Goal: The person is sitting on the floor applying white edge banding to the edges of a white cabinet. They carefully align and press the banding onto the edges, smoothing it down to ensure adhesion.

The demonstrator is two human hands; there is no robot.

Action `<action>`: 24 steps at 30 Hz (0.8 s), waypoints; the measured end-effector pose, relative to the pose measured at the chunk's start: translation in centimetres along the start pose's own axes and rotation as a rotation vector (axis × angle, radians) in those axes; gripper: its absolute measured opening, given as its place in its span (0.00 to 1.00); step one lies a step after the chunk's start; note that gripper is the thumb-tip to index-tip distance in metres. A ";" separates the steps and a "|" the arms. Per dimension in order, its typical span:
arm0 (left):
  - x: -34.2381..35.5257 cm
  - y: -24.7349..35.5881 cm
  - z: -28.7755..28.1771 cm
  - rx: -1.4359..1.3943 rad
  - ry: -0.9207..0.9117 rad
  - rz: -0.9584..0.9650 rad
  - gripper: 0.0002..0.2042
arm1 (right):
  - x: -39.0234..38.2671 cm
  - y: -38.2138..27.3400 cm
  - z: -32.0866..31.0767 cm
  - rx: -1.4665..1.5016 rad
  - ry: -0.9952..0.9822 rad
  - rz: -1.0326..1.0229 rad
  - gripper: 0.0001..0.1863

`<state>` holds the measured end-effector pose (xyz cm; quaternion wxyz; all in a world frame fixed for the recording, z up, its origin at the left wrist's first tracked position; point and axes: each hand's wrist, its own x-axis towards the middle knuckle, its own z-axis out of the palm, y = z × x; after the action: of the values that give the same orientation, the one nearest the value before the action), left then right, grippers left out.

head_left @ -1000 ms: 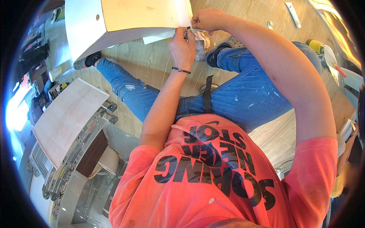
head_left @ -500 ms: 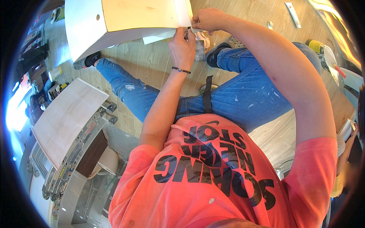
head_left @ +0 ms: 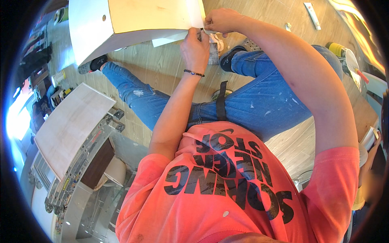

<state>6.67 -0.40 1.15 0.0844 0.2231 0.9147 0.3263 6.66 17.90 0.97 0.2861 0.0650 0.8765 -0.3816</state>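
White and cream surfaces made up the box-shaped piece, seen from above at my remote station, its bulk at eleven o'clock in the head view. Its near long edge ran from nine toward three o'clock, slightly bowed by the lens, and ended at the right-hand corner, where both hands met. From that corner the piece therefore extended toward nine o'clock, its long axis crossing the left forearm rather than following it. A white band led from the corner toward twelve; a round hole marked the far left face.

I found the left hand below the corner, fingertips reaching up to it, and the right hand at two o'clock from the left, its fingers pointing back toward nine. Both lay about equally near the corner. Fingers hid the contact, so I could not tell whether either grip was closed on anything. Beneath the near edge showed a white sheet; a grey flat piece lay on the floor just beyond the left hand, toward three.
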 end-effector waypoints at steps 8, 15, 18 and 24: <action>0.1 -0.1 0.3 0.014 0.017 0.019 0.08 | -0.3 -0.2 -0.1 0.031 -0.005 0.015 0.14; 0.1 0.0 0.2 0.037 0.015 0.023 0.07 | -0.3 0.0 0.1 0.045 0.018 0.001 0.13; 0.2 0.3 0.1 0.032 0.012 0.021 0.07 | -0.1 0.1 0.1 0.047 0.022 -0.012 0.13; 0.1 0.3 0.0 0.032 0.014 0.018 0.07 | -0.4 -0.1 0.0 0.050 0.040 -0.007 0.13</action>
<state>6.66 -0.12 1.32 0.0714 0.2303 0.9183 0.3139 6.93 17.85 1.22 0.2654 0.0768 0.8725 -0.4031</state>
